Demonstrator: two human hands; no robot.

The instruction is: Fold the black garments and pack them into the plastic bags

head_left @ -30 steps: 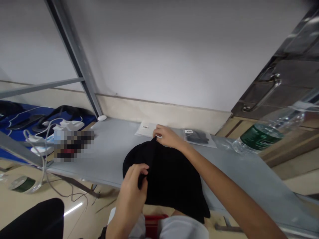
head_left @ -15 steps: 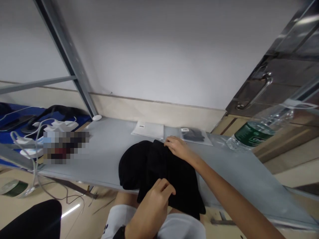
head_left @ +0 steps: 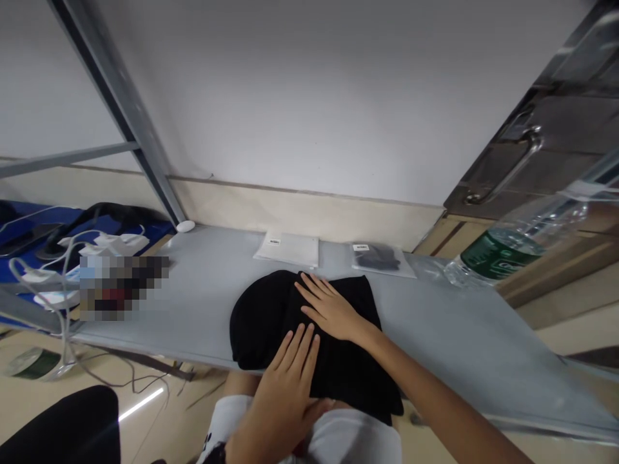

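black cloth (head_left: pixel 271 316) | grey table (head_left: pixel 203 283) | white bag (head_left: pixel 289 249) | see-through bag (head_left: pixel 382 259) with black inside | bottle (head_left: pixel 507 251) with green label | blue mat (head_left: pixel 19 219) | white wall (head_left: pixel 309 96)

The black folded garment (head_left: pixel 261 316) is soft, matt cloth, faintly creased, and gives back no light. The pale grey counter (head_left: pixel 203 283) under it looks smooth and matt; whether it is painted metal or laminate cannot be told. Beyond the garment lie two thin, slightly glossy clear plastic bags, the white-filled bag (head_left: pixel 289 249) and the dark-filled bag (head_left: pixel 380 258). To the garment's right, the clear plastic bottle with a green label (head_left: pixel 503 254) has a shiny, ribbed wall. To the garment's left rises the grey metal frame post (head_left: pixel 120 109), dull and smooth. Below the garment, the beige floor (head_left: pixel 159 412) is glossy, with a bright streak of reflected light.
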